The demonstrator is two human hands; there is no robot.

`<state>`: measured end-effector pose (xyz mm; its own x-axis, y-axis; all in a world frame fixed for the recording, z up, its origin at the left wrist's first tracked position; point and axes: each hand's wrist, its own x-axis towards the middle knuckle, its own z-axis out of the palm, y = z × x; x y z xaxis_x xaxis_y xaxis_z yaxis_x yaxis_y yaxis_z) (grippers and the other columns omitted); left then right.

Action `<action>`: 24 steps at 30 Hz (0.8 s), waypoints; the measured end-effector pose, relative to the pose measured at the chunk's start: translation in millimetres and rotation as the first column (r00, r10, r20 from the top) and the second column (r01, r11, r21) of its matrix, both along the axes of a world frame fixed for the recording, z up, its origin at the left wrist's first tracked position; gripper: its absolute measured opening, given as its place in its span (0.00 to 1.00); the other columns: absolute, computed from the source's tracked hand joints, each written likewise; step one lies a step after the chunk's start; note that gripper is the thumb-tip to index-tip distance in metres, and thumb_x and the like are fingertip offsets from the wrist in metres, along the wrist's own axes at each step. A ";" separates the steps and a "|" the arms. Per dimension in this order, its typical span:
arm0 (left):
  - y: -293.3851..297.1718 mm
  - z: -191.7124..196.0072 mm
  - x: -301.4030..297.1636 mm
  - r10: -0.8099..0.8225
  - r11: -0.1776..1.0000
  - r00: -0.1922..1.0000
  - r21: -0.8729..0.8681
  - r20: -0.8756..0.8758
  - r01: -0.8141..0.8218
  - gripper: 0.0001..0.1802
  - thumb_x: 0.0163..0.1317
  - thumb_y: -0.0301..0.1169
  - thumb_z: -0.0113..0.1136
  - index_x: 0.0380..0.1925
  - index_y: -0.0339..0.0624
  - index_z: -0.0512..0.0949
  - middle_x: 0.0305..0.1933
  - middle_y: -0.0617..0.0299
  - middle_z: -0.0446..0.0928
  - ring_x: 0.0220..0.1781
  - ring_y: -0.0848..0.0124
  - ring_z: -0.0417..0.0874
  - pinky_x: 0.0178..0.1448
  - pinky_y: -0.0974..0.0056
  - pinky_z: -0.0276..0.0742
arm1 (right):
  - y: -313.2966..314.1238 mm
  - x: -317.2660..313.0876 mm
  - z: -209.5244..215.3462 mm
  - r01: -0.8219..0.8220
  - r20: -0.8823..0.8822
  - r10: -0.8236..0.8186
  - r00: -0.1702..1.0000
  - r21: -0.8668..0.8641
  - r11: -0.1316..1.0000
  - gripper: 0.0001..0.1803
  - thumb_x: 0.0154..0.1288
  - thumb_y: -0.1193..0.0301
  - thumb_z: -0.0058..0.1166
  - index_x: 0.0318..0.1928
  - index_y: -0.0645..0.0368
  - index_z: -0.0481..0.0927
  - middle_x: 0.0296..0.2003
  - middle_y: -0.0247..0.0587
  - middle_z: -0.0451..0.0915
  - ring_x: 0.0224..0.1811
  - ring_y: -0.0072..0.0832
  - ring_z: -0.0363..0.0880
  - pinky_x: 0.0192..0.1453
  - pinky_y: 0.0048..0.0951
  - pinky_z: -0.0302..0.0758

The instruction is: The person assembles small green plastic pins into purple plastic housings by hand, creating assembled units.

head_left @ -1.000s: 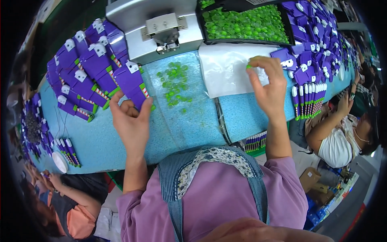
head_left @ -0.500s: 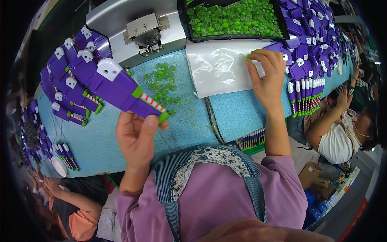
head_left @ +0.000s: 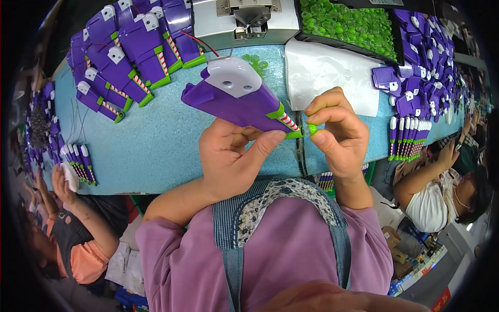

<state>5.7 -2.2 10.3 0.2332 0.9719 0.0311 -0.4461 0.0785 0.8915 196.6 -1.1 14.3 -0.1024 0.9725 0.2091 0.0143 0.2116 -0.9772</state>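
Note:
Between the thumb and fingers of my left hand [head_left: 226, 156] is a purple plastic toy wing [head_left: 228, 105]. Its rounded end is white with two holes, and a red-and-white striped strip runs toward its green tip. My right hand [head_left: 343, 143] pinches a small green plastic cap [head_left: 312, 128] right at that tip; whether the two touch I cannot tell. Loose green caps [head_left: 255, 63] lie on the blue table [head_left: 156, 138], partly hidden behind the wing.
Several purple wings [head_left: 112, 60] lie fanned at the left. A metal machine [head_left: 253, 21] stands at the back beside a black tray [head_left: 349, 46] of green caps. A white plastic sheet [head_left: 332, 67] lies before the tray. More purple parts [head_left: 416, 88] are heaped right. People work at both sides.
My left hand has brought the wing rightward and closer to me. My right hand has come down from over the white sheet, carrying the green cap to the wing's tip. The view has shifted.

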 end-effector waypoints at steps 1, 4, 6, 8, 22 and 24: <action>-0.7 1.0 -0.4 0.011 1.000 1.000 -0.005 -0.012 -0.011 0.17 0.58 0.13 0.58 0.48 0.28 0.70 0.47 0.51 0.79 0.49 0.67 0.81 0.54 0.66 0.78 | 0.3 -1.1 -1.0 -0.013 0.013 0.013 1.000 0.003 1.000 0.09 0.53 0.75 0.65 0.36 0.63 0.81 0.40 0.43 0.79 0.44 0.30 0.70 0.51 0.29 0.66; -0.6 -1.6 -2.2 0.003 1.000 0.999 0.007 -0.046 -0.002 0.17 0.58 0.13 0.59 0.49 0.28 0.70 0.47 0.51 0.79 0.50 0.68 0.81 0.55 0.66 0.78 | 0.2 -1.8 0.1 -0.015 0.118 0.015 0.993 -0.001 1.000 0.11 0.54 0.72 0.65 0.35 0.65 0.80 0.38 0.43 0.77 0.42 0.30 0.70 0.48 0.29 0.67; -2.0 -3.3 -0.4 0.006 1.000 0.998 -0.008 -0.057 -0.006 0.18 0.58 0.13 0.59 0.49 0.28 0.70 0.47 0.52 0.79 0.50 0.68 0.81 0.54 0.66 0.78 | -0.2 1.1 -2.9 -0.041 0.104 0.042 0.994 -0.007 0.999 0.10 0.53 0.73 0.66 0.34 0.64 0.81 0.37 0.43 0.77 0.41 0.29 0.70 0.46 0.28 0.67; -3.9 -4.7 0.9 0.006 1.000 0.997 -0.024 -0.071 -0.008 0.18 0.58 0.14 0.60 0.49 0.28 0.70 0.47 0.52 0.79 0.50 0.68 0.81 0.54 0.66 0.78 | -2.6 1.3 -6.9 -0.065 0.087 0.066 0.994 -0.015 0.998 0.09 0.52 0.74 0.67 0.33 0.64 0.81 0.35 0.42 0.78 0.39 0.29 0.71 0.45 0.27 0.68; 8.2 -13.1 -38.6 -0.051 0.986 0.997 -0.157 0.055 0.059 0.16 0.60 0.17 0.56 0.48 0.32 0.71 0.46 0.51 0.78 0.47 0.66 0.81 0.53 0.60 0.78 | 24.2 -14.7 -9.4 -0.139 0.048 0.150 0.988 -0.177 0.974 0.07 0.51 0.78 0.66 0.31 0.62 0.81 0.30 0.36 0.80 0.35 0.25 0.77 0.41 0.25 0.72; 11.8 -8.5 -55.9 0.011 0.979 0.999 -0.202 0.050 -0.001 0.13 0.58 0.24 0.51 0.43 0.31 0.72 0.42 0.47 0.78 0.45 0.57 0.82 0.50 0.55 0.79 | 41.1 -16.4 -13.2 0.018 0.302 0.003 0.953 -0.069 0.997 0.04 0.56 0.79 0.60 0.34 0.62 0.81 0.32 0.40 0.81 0.35 0.29 0.80 0.41 0.27 0.75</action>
<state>-50.2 9.6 1.8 0.2307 0.9607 -0.1545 -0.4914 0.2521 0.8336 180.2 40.0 1.1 -0.1426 0.9846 0.1009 0.3118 0.1414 -0.9396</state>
